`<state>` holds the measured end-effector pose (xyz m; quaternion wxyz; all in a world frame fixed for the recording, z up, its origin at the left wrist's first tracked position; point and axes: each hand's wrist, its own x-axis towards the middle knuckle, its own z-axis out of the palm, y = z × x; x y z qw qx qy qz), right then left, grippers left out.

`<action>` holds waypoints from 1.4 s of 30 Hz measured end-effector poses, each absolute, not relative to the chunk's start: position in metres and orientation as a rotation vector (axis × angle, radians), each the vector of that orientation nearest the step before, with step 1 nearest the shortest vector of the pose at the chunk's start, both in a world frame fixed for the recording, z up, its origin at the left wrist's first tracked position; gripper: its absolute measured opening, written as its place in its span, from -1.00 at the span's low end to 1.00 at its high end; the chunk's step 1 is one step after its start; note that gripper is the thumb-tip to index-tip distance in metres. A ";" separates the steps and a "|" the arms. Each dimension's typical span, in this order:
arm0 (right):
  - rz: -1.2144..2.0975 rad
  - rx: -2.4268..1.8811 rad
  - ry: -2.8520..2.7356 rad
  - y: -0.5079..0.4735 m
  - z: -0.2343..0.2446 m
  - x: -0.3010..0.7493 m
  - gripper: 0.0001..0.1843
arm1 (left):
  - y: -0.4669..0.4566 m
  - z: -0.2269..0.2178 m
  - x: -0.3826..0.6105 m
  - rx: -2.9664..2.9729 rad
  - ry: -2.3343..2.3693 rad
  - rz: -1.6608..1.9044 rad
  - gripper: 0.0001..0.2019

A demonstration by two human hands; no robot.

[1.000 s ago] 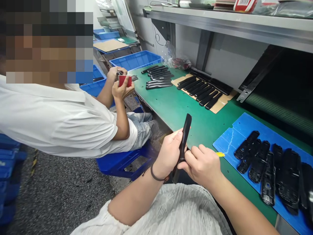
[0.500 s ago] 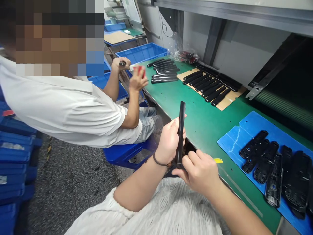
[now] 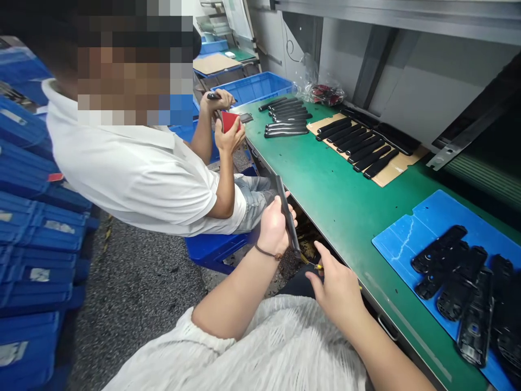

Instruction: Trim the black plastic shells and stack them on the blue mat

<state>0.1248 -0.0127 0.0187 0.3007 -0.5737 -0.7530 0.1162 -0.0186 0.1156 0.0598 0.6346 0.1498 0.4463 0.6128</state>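
My left hand [image 3: 273, 227] is closed around a long, narrow black plastic part [image 3: 287, 216], held tilted above my lap. My right hand [image 3: 338, 283] is just to the right and nearer to me, its index finger and thumb partly spread. Within its grasp is a slim yellow-handled tool [image 3: 319, 266], whose thin tip points toward the lower end of the black part. I cannot tell whether the tip touches the part. Most of the handle is hidden by the right hand.
A co-worker in a white shirt [image 3: 134, 168] sits at left, holding a dark part and a red item [image 3: 230, 123]. The green bench [image 3: 342, 209] carries several black parts on cardboard [image 3: 385, 179] and on a blue sheet [image 3: 391, 239]. Blue crates [image 3: 28, 336] are stacked at far left.
The black part now leans to the left and its lower end has come away from my right hand. My right hand has shifted slightly right and its fingers have loosened. The view has turned left.
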 end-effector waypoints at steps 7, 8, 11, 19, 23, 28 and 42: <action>0.687 -1.200 -1.631 -0.006 0.031 0.112 -0.85 | 0.109 0.036 -0.012 0.586 1.129 1.323 -0.65; 0.664 -1.196 -1.607 -0.006 0.034 0.113 -0.83 | 0.106 0.033 -0.014 0.683 1.190 1.321 -0.66; 0.644 -1.188 -1.586 -0.007 0.046 0.120 -0.82 | 0.093 0.031 -0.030 1.043 1.358 1.477 -0.52; 0.724 -1.210 -1.708 -0.013 0.063 0.138 -0.71 | 0.083 0.046 -0.051 2.274 0.708 1.303 -0.57; 0.413 -1.332 -2.029 -0.009 0.070 0.153 -0.64 | 0.091 0.046 -0.048 2.282 0.627 1.382 -0.59; 0.217 -1.170 -2.276 -0.002 0.084 0.158 -0.57 | 0.089 0.053 -0.043 2.312 0.521 1.317 -0.62; -0.050 -1.155 -2.307 0.009 0.090 0.143 -0.44 | 0.085 0.060 -0.040 2.311 0.487 1.313 -0.68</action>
